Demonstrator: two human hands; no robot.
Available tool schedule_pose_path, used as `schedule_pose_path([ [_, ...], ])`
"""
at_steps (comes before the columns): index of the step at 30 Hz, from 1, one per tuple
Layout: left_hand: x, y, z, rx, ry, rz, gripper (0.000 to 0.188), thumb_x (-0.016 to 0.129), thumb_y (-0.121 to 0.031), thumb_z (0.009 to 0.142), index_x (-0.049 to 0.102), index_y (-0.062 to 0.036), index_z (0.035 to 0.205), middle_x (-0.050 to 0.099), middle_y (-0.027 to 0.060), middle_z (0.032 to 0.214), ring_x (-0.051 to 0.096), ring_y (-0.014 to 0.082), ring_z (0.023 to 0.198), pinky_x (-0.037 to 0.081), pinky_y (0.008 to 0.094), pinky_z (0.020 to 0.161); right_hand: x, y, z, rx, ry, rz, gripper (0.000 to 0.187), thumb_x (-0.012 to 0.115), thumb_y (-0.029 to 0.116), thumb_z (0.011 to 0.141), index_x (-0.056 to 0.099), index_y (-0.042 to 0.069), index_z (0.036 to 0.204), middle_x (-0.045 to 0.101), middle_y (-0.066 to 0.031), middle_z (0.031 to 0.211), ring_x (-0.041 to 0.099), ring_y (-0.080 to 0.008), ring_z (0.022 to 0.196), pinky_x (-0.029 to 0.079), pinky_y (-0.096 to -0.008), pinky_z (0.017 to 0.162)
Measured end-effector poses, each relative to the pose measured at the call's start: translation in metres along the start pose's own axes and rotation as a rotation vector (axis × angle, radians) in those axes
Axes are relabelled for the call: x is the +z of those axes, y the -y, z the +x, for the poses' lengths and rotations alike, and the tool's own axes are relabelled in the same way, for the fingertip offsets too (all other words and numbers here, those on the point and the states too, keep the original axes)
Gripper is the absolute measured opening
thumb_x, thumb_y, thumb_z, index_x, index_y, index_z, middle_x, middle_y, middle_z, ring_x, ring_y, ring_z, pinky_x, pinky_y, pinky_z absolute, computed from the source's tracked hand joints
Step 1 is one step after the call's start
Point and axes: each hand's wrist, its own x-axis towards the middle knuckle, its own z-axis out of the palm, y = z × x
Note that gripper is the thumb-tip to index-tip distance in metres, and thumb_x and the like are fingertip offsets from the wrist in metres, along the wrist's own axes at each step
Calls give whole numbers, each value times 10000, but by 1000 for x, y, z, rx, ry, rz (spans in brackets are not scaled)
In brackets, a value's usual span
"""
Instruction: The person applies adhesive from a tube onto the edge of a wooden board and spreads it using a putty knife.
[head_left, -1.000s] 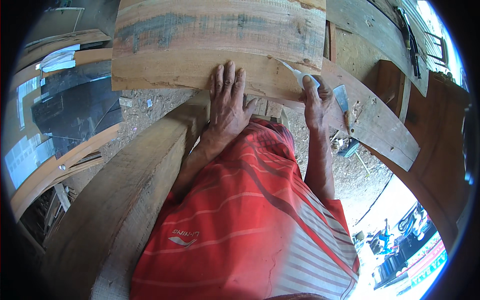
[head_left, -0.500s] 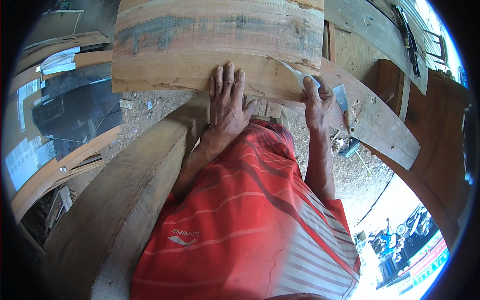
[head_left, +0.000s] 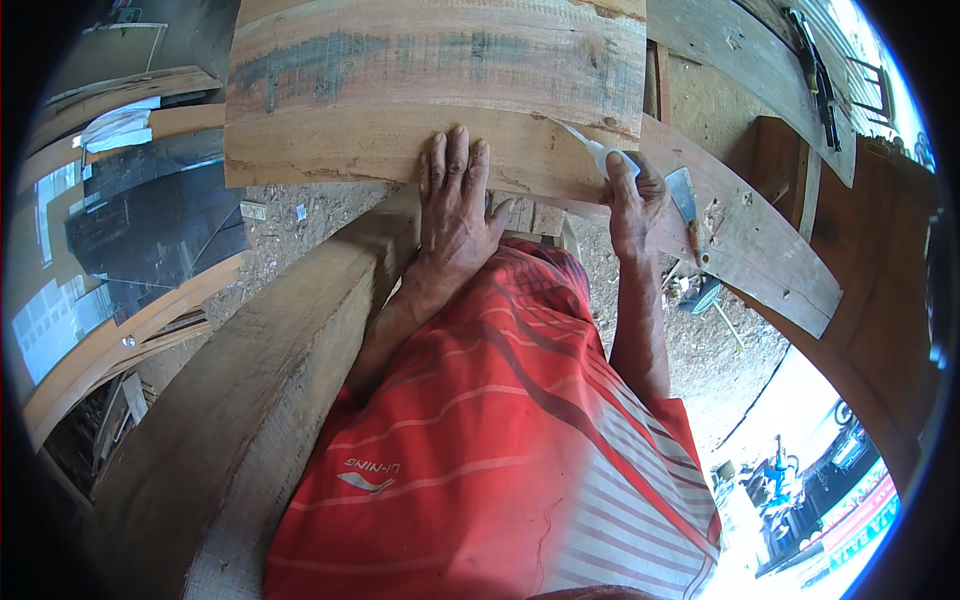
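Note:
A wide wooden board (head_left: 330, 140), stained grey-blue across its middle, lies in front of me. My left hand (head_left: 458, 205) rests on its near edge, fingers stretched out flat and the thumb apart. In my right hand (head_left: 636, 205) is a small white glue bottle (head_left: 615, 163) with a long thin nozzle, the thumb pressed against its body. The nozzle points up and left, its tip at a dark crack or seam in the board near the right side. Whether any liquid comes out is too small to tell.
Right of my hand, a putty knife (head_left: 684, 200) lies on a plank (head_left: 750, 220). A thick timber beam (head_left: 270, 340) runs along my left side. Farther left stands a dark glossy panel (head_left: 150, 220) in a wooden frame. Black tools (head_left: 820, 85) lie at the far right.

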Motion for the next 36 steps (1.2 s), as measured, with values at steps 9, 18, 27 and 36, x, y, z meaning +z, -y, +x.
schedule_pose_path([
  [9,0,0,0,10,2,8,907,870,-216,768,431,32,1522,345,288,1619,302,513,1493,249,608,1231,-1,-4,-1,-19,-4,23,357,666,364,1032,737,15,1023,608,8,677,533,-61,613,407,-266,570],
  [18,0,1,0,14,-6,1,911,874,-211,761,432,37,1519,347,292,1615,307,523,1486,253,615,1227,-3,-1,-4,-18,-20,15,369,664,372,1028,732,9,1027,632,-9,694,567,-82,608,427,-268,569],
  [27,-1,0,1,15,12,2,900,866,-209,773,429,36,1520,337,292,1620,299,519,1490,244,609,1232,-4,-5,-3,-11,-23,33,349,659,356,1036,730,14,1018,623,-2,691,561,-73,612,420,-264,566],
  [36,-1,0,0,10,18,-8,907,867,-236,787,419,32,1529,328,288,1628,279,517,1506,235,607,1236,-6,-2,-5,-32,-12,18,364,659,370,1036,734,14,1025,619,-1,686,561,-74,616,419,-269,572],
])
